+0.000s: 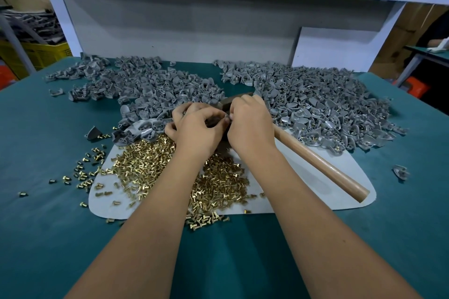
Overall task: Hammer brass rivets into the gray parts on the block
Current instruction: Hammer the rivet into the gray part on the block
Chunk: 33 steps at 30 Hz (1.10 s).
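Being worked between both hands, a small piece is being pinched by the curled fingers of the left hand (196, 128) and the right hand (247, 126) over the block, which is mostly hidden beneath them; what exactly is being pinched cannot be told. Brass rivets (145, 167) are lying heaped on the pale mat (315, 184), gray parts (323, 104) are piled behind, and the hammer (320, 165) is lying ungripped, just beside the right wrist. Judging from this, the rivet is best being seated straight and fully in its hole before the hammer is being taken up, fingers being kept clear.
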Tool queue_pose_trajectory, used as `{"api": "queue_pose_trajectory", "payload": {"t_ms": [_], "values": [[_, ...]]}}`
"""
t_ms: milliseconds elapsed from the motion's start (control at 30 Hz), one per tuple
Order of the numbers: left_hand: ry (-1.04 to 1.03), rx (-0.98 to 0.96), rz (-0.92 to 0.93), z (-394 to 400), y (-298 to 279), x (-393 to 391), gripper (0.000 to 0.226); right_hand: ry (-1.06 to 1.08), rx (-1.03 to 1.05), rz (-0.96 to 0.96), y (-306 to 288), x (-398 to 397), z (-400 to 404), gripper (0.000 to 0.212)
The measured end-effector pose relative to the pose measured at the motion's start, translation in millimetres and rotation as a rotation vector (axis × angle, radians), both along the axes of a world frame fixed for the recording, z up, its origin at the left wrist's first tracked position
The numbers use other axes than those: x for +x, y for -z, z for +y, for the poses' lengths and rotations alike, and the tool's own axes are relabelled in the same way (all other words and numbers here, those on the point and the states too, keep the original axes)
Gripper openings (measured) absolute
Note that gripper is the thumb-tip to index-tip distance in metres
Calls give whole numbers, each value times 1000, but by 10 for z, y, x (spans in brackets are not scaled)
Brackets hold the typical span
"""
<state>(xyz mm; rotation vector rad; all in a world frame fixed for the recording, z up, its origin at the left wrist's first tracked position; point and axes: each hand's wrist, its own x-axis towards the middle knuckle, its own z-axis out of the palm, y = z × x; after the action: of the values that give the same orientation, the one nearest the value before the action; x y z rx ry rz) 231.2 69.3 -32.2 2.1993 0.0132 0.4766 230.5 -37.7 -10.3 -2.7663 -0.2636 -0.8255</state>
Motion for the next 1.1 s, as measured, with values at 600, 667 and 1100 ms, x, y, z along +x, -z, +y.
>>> {"api": "queue_pose_trajectory", "payload": {"t_ms": [600, 667, 1100], "values": [[35, -67, 30, 30, 25, 46, 8, 155, 170, -39, -164, -153, -275, 20], [38, -72, 37, 31, 26, 47, 10, 203, 241, 32, -218, -203, -426, 20], [-54, 34, -34, -3, 62, 35, 8, 257, 135, 481, -207, -307, -555, 33]]}}
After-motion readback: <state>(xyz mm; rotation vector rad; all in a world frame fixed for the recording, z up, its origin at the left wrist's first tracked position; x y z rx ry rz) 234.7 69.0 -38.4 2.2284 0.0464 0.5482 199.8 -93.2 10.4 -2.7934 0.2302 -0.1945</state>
